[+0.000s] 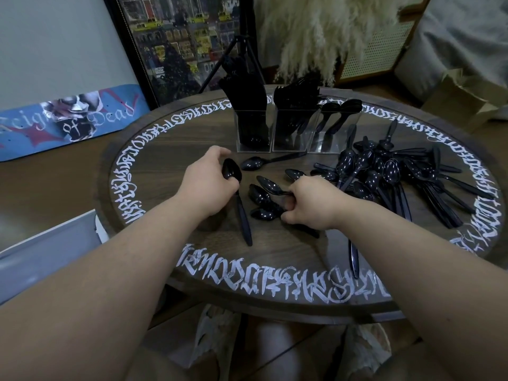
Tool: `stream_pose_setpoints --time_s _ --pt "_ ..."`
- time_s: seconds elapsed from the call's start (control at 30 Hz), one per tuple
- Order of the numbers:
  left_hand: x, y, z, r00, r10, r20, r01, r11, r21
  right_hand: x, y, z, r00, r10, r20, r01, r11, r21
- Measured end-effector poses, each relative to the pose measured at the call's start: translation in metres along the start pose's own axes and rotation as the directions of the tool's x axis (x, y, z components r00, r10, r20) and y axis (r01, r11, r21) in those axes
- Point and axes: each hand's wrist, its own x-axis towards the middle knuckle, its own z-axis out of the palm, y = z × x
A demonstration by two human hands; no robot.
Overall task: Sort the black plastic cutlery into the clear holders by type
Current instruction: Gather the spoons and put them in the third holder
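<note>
Broadly, the round wooden worktop filled most of what I saw, dark brown with a ring of white lettering painted near its rim. Behind it stood a framed city print, a tuft of pale pampas grass and, to the left, a blue skateboard deck leaning on the wall.

On the right half of the worktop lay the loose pile of black spoons, bowls and handles crossed over one another. At the far side stood three clear holders side by side: the left holder packed with knives, the middle holder with forks, the right holder with only a few spoons leaning in it. One stray spoon lay just in front of the holders.

My right hand had its grip curled round a small bunch of spoons, their bowls fanning out to the left, close above or on the wood.

My left hand pinched a single spoon near its bowl, fingers curled on it, the handle running back toward me over the worktop.
</note>
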Motion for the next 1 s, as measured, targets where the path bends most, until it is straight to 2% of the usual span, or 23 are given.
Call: stream_pose_setpoints --time_s 0.17,0.4,0.6,0.77,0.93,1.0 --pt "0.001 0.009 0.002 1.000 0.003 -0.010 -0.003 1.000 -0.007 0.000 0.006 0.002 0.996 0.026 -0.087 -0.026 1.000 0.007" --pt "-0.001 0.023 0.009 0.998 -0.043 0.049 0.052 0.981 -0.189 -0.002 0.016 0.004 0.991 0.037 -0.125 -0.038 0.999 -0.003" --pt "0.001 0.027 0.012 0.999 -0.002 -0.042 0.002 1.000 0.013 -0.005 0.023 0.000 0.992 0.071 -0.104 -0.062 0.995 0.084" --pt "0.000 0.029 0.018 1.000 0.012 0.025 -0.013 0.999 0.049 -0.006 0.027 -0.002 0.988 0.146 -0.048 -0.130 0.961 0.242" --pt "0.000 0.023 0.021 0.995 -0.014 0.100 0.026 0.993 -0.117 -0.007 0.027 -0.003 0.982 0.185 -0.032 -0.165 0.934 0.316" --pt "-0.001 0.022 0.020 0.991 -0.020 0.131 0.036 0.992 -0.122 -0.006 0.027 -0.002 0.979 0.202 -0.021 -0.184 0.925 0.332"
